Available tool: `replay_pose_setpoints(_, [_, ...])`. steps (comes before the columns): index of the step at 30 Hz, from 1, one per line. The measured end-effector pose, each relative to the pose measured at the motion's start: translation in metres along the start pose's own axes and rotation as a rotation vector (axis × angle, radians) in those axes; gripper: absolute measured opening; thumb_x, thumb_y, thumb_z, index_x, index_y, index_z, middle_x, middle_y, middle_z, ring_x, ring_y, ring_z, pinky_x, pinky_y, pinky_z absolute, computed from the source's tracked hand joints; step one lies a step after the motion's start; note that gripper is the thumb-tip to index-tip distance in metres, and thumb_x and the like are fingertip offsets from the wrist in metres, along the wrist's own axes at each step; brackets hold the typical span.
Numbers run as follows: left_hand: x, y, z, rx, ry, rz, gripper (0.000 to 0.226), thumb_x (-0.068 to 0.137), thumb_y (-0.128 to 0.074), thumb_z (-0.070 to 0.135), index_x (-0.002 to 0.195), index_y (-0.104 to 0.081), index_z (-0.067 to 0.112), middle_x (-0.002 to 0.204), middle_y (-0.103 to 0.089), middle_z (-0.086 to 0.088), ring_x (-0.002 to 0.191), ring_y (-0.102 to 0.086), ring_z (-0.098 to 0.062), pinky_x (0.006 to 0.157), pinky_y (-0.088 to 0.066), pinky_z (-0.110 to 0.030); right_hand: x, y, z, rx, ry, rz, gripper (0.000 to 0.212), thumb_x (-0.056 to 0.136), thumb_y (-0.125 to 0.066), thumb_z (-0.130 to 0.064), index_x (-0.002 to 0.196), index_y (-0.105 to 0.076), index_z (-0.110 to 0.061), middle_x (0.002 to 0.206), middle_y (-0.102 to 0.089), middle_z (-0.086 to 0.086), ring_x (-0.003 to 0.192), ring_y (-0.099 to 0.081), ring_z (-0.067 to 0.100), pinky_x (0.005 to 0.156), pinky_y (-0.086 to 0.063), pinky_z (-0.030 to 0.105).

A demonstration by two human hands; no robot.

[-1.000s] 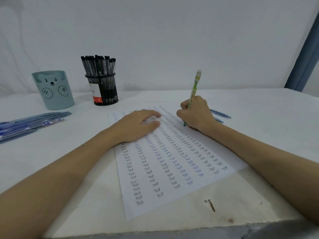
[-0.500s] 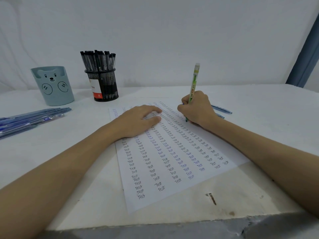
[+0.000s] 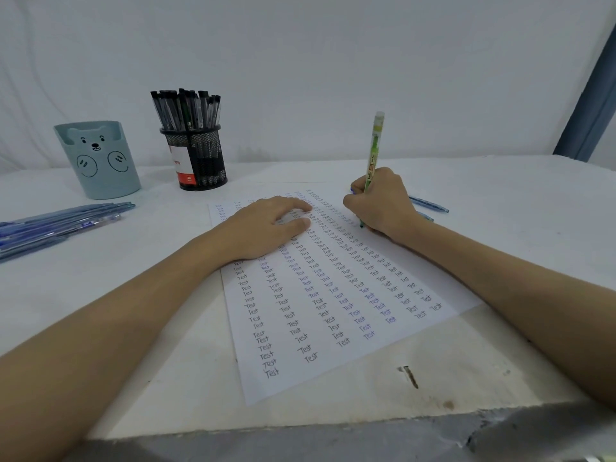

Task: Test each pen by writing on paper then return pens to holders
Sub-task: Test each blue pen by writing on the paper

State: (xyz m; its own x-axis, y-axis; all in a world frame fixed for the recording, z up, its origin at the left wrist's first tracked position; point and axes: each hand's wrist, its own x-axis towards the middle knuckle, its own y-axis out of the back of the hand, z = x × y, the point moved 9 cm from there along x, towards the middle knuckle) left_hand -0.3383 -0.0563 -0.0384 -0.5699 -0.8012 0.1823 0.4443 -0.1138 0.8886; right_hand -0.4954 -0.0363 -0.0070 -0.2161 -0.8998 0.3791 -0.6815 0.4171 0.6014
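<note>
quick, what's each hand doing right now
Left hand: open, fingers flat, pressing on the paper.
Right hand: closed around the green pen, tip down on the paper.

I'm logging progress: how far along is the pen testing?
Done: the paper is nearly filled with "Test". In hand: the right hand writes with a green pen; the left hand rests on the sheet. Left: blue pens lie loose beside the bear holder.

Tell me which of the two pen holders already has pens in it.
The black mesh holder, packed with dark pens. No pens show above the rim of the blue bear holder.
</note>
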Motion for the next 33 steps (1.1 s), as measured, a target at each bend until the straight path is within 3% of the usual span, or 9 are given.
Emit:
replay_pose_setpoints(4, [0.000,0.000,0.000,0.001,0.000,-0.001,0.038,0.095,-0.041,0.045,0.132,-0.046,0.036,0.142,-0.043,0.010,0.126,-0.040,-0.011,0.101,-0.030,-0.028,-0.001,0.001,-0.002,0.005,0.017,0.008,0.042,0.070,-0.047,0.006,0.048,-0.019,-0.018,0.041,-0.013,-0.008,0.045,-0.021,0.015,0.044,-0.021,0.020])
replay_pose_setpoints(7, [0.000,0.000,-0.001,-0.002,0.006,-0.001,0.038,0.095,-0.041,0.046,0.132,-0.045,0.037,0.141,-0.043,0.010,0.124,-0.040,-0.010,0.099,-0.031,-0.027,-0.002,0.002,-0.007,-0.061,0.055,0.026,0.043,0.070,-0.044,0.007,0.050,-0.016,-0.019,0.047,-0.012,-0.004,0.048,-0.013,0.014,0.039,-0.010,0.019])
replay_pose_setpoints(10, [0.000,0.001,0.000,0.000,0.006,-0.001,0.038,0.095,-0.041,0.046,0.132,-0.045,0.037,0.141,-0.044,0.010,0.124,-0.040,-0.010,0.098,-0.030,-0.027,-0.002,0.001,-0.007,-0.074,0.066,0.026,0.043,0.070,-0.044,0.007,0.051,-0.016,-0.019,0.051,-0.012,-0.002,0.049,-0.011,0.014,0.037,-0.010,0.020])
replay_pose_setpoints(14, [-0.001,0.000,0.000,0.000,0.010,-0.006,0.038,0.095,-0.041,0.045,0.133,-0.045,0.036,0.141,-0.043,0.010,0.124,-0.039,-0.010,0.098,-0.029,-0.027,-0.001,0.001,-0.003,-0.050,0.028,0.023,0.043,0.071,-0.045,0.006,0.050,-0.017,-0.019,0.042,-0.013,-0.007,0.041,-0.013,0.010,0.036,-0.009,0.017])
replay_pose_setpoints(20, [-0.002,0.002,0.002,-0.011,0.004,0.004,0.039,0.096,-0.042,0.044,0.133,-0.046,0.035,0.140,-0.045,0.010,0.122,-0.041,-0.009,0.095,-0.029,-0.025,0.000,0.009,0.016,0.284,-0.152,0.084,0.037,0.075,-0.052,0.001,0.051,-0.029,-0.014,0.037,-0.032,-0.002,0.029,-0.031,0.013,0.034,-0.023,0.012])
replay_pose_setpoints(24, [-0.002,0.003,0.004,-0.014,-0.007,0.019,0.038,0.095,-0.044,0.042,0.131,-0.048,0.033,0.138,-0.046,0.010,0.114,-0.041,-0.007,0.092,-0.029,-0.023,-0.001,0.006,0.012,0.382,-0.189,-0.023,0.022,0.076,-0.059,-0.007,0.058,-0.047,-0.011,0.050,-0.053,0.004,0.039,-0.044,0.015,0.041,-0.033,0.020])
replay_pose_setpoints(29, [-0.003,0.013,0.010,-0.007,-0.047,0.106,0.034,0.093,-0.051,0.041,0.124,-0.054,0.030,0.134,-0.050,0.010,0.124,-0.042,-0.009,0.100,-0.033,-0.026,0.000,0.008,-0.004,0.381,-0.123,-0.184,0.007,0.083,-0.063,-0.001,0.076,-0.061,-0.001,0.068,-0.064,0.009,0.048,-0.058,0.015,0.048,-0.044,0.017])
replay_pose_setpoints(33, [-0.005,0.028,0.025,-0.057,-0.061,0.194,0.023,0.092,-0.052,0.039,0.112,-0.061,0.031,0.125,-0.055,0.013,0.118,-0.046,-0.005,0.098,-0.037,-0.028,-0.006,0.015,-0.012,0.323,-0.075,-0.246,0.020,0.087,-0.067,-0.017,0.074,-0.064,-0.002,0.059,-0.066,0.006,0.044,-0.058,0.013,0.046,-0.044,0.019])
